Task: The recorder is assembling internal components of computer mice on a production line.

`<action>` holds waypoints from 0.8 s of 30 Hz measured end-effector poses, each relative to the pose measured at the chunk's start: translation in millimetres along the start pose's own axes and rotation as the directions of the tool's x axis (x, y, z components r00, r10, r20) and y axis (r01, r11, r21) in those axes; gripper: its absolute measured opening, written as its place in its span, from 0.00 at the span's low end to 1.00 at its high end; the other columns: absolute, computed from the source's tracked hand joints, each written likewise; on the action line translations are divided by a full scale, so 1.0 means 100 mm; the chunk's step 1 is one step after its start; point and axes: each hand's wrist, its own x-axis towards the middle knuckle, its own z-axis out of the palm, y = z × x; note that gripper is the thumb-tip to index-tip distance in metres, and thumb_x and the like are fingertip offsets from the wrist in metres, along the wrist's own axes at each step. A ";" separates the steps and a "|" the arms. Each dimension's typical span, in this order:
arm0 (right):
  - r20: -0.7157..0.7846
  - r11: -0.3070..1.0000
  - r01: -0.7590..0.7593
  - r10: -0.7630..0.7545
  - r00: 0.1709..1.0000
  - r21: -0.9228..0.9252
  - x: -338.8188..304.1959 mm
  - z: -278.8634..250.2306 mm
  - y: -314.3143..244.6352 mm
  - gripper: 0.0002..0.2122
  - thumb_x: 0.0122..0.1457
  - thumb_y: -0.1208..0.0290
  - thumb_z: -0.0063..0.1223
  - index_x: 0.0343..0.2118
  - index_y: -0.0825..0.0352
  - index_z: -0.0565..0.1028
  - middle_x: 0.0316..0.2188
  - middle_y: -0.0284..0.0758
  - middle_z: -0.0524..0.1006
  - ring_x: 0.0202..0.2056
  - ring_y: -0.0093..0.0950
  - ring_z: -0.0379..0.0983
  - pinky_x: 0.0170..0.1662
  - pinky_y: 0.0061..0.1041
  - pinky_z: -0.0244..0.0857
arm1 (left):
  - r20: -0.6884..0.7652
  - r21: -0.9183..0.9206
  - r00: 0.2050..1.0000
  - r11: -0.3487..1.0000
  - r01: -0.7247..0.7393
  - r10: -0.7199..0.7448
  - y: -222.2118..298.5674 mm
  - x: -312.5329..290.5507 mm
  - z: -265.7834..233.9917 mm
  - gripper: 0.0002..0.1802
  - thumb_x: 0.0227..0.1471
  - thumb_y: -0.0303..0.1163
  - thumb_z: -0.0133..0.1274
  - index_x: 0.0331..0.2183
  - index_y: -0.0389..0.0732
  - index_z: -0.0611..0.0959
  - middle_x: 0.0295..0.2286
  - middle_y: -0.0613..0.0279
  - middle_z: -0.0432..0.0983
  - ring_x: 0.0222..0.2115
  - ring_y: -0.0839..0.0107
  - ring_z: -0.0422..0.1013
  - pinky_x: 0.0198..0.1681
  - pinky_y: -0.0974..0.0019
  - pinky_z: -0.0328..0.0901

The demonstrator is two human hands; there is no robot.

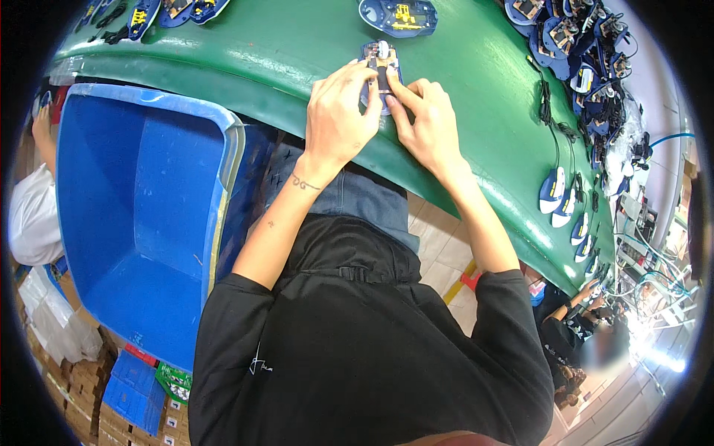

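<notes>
An opened blue housing (pixel 368 52), rounded and palm-sized, lies at the table's near edge. It holds a tan circuit board with a dark part in the middle and a round white wheel at its far end. My left hand (pixel 336 115) grips its left side with bent fingers, the thumb near the lower end. On its right side, my right hand (pixel 429 123) has thumb and index finger closed on the housing by the board. Fingers partly cover the board, so any small part between them is hidden. Just beyond lies another blue shell (pixel 424 22) with yellow pieces inside.
A big blue bin (pixel 141 93) stands left, against the green table (pixel 476 67). Several open shells (pixel 141 18) lie far left. Cabled housings (pixel 561 37) are piled far right, with blue-and-white units (pixel 552 192) along the right edge. Another person (pixel 565 327) works at lower right.
</notes>
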 end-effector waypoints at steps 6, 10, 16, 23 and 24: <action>0.053 0.951 -0.229 0.223 0.973 0.210 0.09 -0.10 0.01 0.12 0.56 0.69 0.58 0.44 0.58 0.82 0.29 0.34 0.76 0.31 0.28 0.73 0.37 0.27 0.67 | 0.014 0.131 0.945 0.938 0.322 -0.327 0.18 0.39 0.00 0.31 0.46 0.41 0.64 0.43 0.27 0.73 0.41 0.36 0.71 0.41 0.48 0.74 0.44 0.58 0.70; 0.120 0.886 -0.340 0.318 0.940 0.315 0.18 -0.15 0.06 0.12 0.55 0.72 0.56 0.42 0.59 0.83 0.30 0.35 0.80 0.27 0.26 0.75 0.34 0.25 0.69 | 0.231 0.228 0.839 0.866 0.446 -0.493 0.07 0.75 -0.02 0.46 0.36 0.52 0.70 0.41 0.21 0.71 0.35 0.29 0.74 0.36 0.44 0.76 0.40 0.52 0.72; -0.278 0.979 0.187 -0.202 0.939 -0.079 0.93 -0.28 0.47 0.31 0.43 0.69 0.67 0.54 0.60 0.72 0.52 0.42 0.72 0.51 0.38 0.70 0.54 0.34 0.66 | 0.438 0.138 0.738 0.849 0.509 -0.514 0.00 0.87 -0.01 0.25 0.31 0.45 0.73 0.19 0.32 0.82 0.19 0.55 0.79 0.22 0.67 0.76 0.26 0.65 0.68; -0.062 0.959 -0.190 0.181 0.981 -0.211 1.04 -0.31 0.85 0.33 0.41 0.61 0.70 0.53 0.65 0.72 0.49 0.43 0.72 0.51 0.40 0.70 0.55 0.35 0.65 | 0.501 -0.757 0.707 0.144 0.638 -0.499 0.02 0.40 -0.13 0.18 0.45 0.30 0.65 0.39 0.33 0.81 0.33 0.57 0.80 0.28 0.73 0.76 0.33 0.69 0.73; -0.112 0.925 -0.203 0.175 0.978 -0.323 0.96 -0.36 0.89 0.32 0.42 0.60 0.70 0.53 0.64 0.72 0.49 0.43 0.72 0.51 0.40 0.70 0.54 0.35 0.65 | 0.542 -0.761 0.683 0.059 0.646 -0.491 0.03 0.37 -0.19 0.21 0.49 0.26 0.62 0.45 0.32 0.77 0.39 0.51 0.79 0.34 0.67 0.78 0.38 0.65 0.75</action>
